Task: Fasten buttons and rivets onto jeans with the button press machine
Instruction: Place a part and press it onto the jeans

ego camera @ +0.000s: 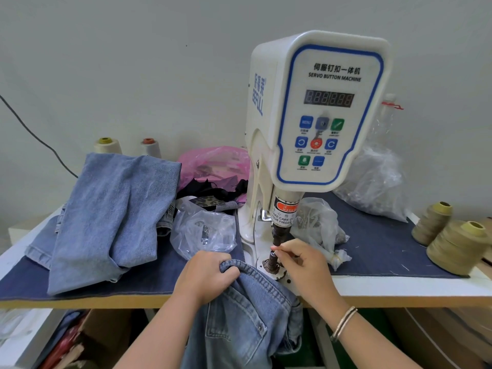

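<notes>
Jeans point(247, 312) hang over the tabletop's front edge, bunched in the left hand point(206, 278); right hand point(303, 265) pinches something small at the button machine's point(314, 115) lower die point(271, 262).

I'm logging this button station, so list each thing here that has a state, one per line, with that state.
Left hand: grips the bunched waistband of the jeans.
Right hand: fingers pinch something small at the lower die.
Jeans: hanging off the table edge, not under the punch.
Punch: raised above the die.
Display: no digits readable.
Folded jeans: piled at left.
</notes>
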Motion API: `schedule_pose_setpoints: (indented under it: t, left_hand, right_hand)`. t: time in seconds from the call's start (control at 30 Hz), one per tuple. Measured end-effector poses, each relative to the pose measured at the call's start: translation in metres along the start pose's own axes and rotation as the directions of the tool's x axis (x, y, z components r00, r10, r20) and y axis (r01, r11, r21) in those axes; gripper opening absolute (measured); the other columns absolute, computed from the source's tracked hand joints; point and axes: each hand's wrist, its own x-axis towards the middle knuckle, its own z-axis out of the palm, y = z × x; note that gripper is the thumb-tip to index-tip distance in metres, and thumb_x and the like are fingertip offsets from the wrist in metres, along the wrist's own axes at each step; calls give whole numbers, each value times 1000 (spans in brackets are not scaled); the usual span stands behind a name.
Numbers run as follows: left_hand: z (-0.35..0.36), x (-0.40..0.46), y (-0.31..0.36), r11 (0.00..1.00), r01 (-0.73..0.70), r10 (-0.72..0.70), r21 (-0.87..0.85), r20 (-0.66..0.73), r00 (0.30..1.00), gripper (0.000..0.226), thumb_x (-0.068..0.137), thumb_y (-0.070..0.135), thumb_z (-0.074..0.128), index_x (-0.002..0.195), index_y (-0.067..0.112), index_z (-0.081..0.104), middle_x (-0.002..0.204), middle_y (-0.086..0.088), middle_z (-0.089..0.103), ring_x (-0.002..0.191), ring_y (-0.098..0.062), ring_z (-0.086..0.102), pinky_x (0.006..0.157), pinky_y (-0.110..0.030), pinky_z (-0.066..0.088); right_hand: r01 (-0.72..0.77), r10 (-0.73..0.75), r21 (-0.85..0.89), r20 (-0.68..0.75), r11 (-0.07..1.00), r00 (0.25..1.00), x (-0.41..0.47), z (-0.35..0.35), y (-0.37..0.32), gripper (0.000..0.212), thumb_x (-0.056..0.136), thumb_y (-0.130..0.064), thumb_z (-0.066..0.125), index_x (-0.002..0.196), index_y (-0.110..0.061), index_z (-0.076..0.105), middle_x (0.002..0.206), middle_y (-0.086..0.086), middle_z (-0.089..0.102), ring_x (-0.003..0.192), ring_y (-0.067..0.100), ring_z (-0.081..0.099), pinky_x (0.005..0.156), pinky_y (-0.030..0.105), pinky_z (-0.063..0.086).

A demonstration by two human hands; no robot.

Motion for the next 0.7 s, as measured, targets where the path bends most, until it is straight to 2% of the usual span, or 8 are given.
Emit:
schedule_pose_setpoints:
  t: [0.13, 0.27, 0.47, 0.53, 0.6, 0.7]
  left_hand:
    - [1, -1, -1, 1000, 2, -2, -5, -1, 1000, 29, 66, 37, 44, 53, 13, 32, 48, 1, 35, 50, -14, 29, 51, -32, 24]
    - [1, 0, -2, 1000, 3, -3, -10, 0, 1000, 29, 65, 37, 43, 52, 14, 32, 48, 1, 34, 50, -14, 29, 50, -32, 24]
    - [0, 1, -1, 999, 23, -22, -42, 21, 1000, 28, 65, 38, 44, 52, 15, 35, 47, 3, 35, 49, -13, 31, 51, -32, 26]
    - [-4, 3, 3, 990, 45, -34, -137, 81, 996, 25, 68, 35, 45, 52, 17, 37, 48, 5, 34, 50, -10, 30, 53, -32, 26]
    - [-10, 3, 10, 945, 49, 14, -324, 189, 982, 27, 74, 29, 46, 52, 19, 34, 51, 10, 32, 52, -7, 28, 55, -29, 25]
    - [-17, 3, 31, 865, 4, 153, -501, 273, 950, 29, 81, 24, 49, 54, 20, 40, 57, 11, 34, 55, -4, 30, 54, -20, 26]
  right_hand:
    - [38, -38, -68, -3, 997, 999, 3, -1, -2, 26, 87, -11, 67, 73, -31, 61, 69, -8, 56, 66, 6, 52, 61, 13, 39]
    - [63, -57, -96, 66, 993, 996, 4, -4, -4, 12, 86, -3, 66, 89, -11, 74, 75, -8, 58, 71, 1, 55, 63, 8, 39]
    - [68, -67, -65, 17, 996, 998, -4, -7, -8, 13, 87, -2, 65, 96, -6, 73, 81, -8, 62, 76, 3, 57, 65, 12, 44]
    - [76, -77, -56, -9, 995, 997, -13, -9, -8, 19, 86, -4, 66, 103, -12, 69, 88, -6, 63, 82, 7, 57, 70, 15, 46]
    - [73, -72, -51, 15, 996, 997, -25, -13, -6, 27, 85, -12, 68, 109, -24, 64, 94, -9, 61, 90, 7, 57, 77, 15, 44]
    - [-114, 108, 7, 268, 993, 957, -39, -19, -6, 46, 81, -34, 72, 121, -40, 50, 112, -18, 57, 106, -4, 53, 85, 10, 40]
